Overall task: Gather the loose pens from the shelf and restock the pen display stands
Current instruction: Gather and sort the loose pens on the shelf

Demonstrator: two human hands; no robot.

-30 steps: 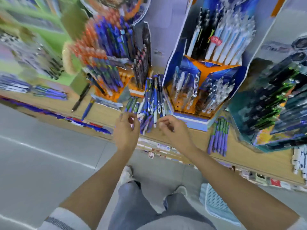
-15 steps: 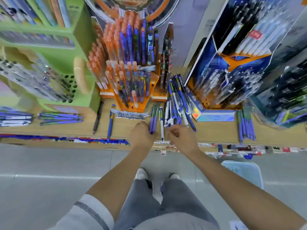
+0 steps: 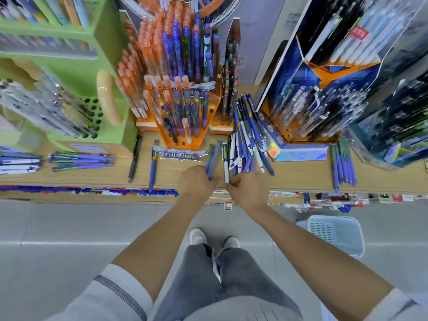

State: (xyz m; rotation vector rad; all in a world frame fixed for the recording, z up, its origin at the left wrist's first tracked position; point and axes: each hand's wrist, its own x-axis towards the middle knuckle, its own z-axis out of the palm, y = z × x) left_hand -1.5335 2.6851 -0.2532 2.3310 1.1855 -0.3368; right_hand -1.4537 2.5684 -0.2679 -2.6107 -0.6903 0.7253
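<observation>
A heap of loose blue and white pens [image 3: 249,144] lies on the wooden shelf [image 3: 301,177] between the orange display stand [image 3: 183,107] and the blue display stand [image 3: 310,112]. My left hand [image 3: 196,181] grips the near ends of a few purple pens [image 3: 213,158]. My right hand [image 3: 247,188] pinches the near end of a white pen [image 3: 225,163]. Both hands sit at the shelf's front edge, side by side.
A green stand [image 3: 69,89] holds pens at the left. Purple pens [image 3: 81,159], a black pen [image 3: 134,158] and a blue pen [image 3: 153,165] lie on the shelf left of my hands. More purple pens [image 3: 342,165] lie at the right. A pale basket [image 3: 335,235] stands on the floor.
The view swung left and levelled out. Both hands drew back from the pen heap to the shelf's front edge, the right one now pinching the white pen's end.
</observation>
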